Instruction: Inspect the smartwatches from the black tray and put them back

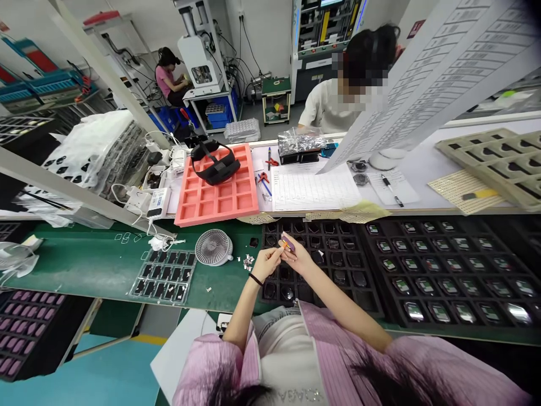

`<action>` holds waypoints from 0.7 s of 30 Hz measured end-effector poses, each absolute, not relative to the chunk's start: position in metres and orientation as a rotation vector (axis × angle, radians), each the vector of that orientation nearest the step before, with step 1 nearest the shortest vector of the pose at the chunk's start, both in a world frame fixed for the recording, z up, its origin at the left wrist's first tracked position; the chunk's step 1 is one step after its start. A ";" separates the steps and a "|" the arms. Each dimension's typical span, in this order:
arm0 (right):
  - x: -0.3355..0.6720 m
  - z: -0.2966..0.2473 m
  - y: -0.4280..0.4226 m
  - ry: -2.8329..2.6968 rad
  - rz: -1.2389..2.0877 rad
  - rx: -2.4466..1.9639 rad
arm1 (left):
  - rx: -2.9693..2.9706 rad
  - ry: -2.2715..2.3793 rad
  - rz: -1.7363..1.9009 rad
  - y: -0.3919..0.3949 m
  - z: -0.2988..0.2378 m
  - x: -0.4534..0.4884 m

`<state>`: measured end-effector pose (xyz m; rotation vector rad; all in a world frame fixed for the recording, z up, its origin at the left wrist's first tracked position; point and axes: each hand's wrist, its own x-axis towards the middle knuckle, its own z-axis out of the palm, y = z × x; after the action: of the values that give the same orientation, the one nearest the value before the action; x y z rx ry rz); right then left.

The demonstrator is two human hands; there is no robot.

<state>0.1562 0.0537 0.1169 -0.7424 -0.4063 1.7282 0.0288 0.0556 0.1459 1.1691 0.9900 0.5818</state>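
In front of my chest both hands meet over a black compartment tray (336,259) of small dark rounded parts. My right hand (299,258) is closed around a small purple rounded piece (289,242). Fingers of my left hand (267,265) pinch at a small orange bit (284,245) against that piece; whether it is a tool or a tab is too small to tell. Left of my hands, small white scraps (248,262) and a dark rounded part (253,242) lie on the green bench (228,287).
A small grey fan (213,247) and a clear tray with black pieces (163,274) stand to the left. On the right is a black tray of shiny-faced devices (454,270). A pink tray (211,197) bears a black headset (215,166). A co-worker (327,107) sits opposite.
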 end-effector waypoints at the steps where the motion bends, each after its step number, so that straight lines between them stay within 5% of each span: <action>1: 0.154 0.116 0.054 -0.403 1.755 -0.735 | 1.144 0.997 0.594 0.055 0.146 0.029; 21: 0.129 0.054 0.033 -0.497 1.639 -1.077 | 0.969 1.248 0.579 0.057 0.075 0.009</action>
<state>0.1291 0.0328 0.0538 -1.0767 -0.4967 1.6388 0.0092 0.0570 0.0753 0.9689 1.2479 0.5790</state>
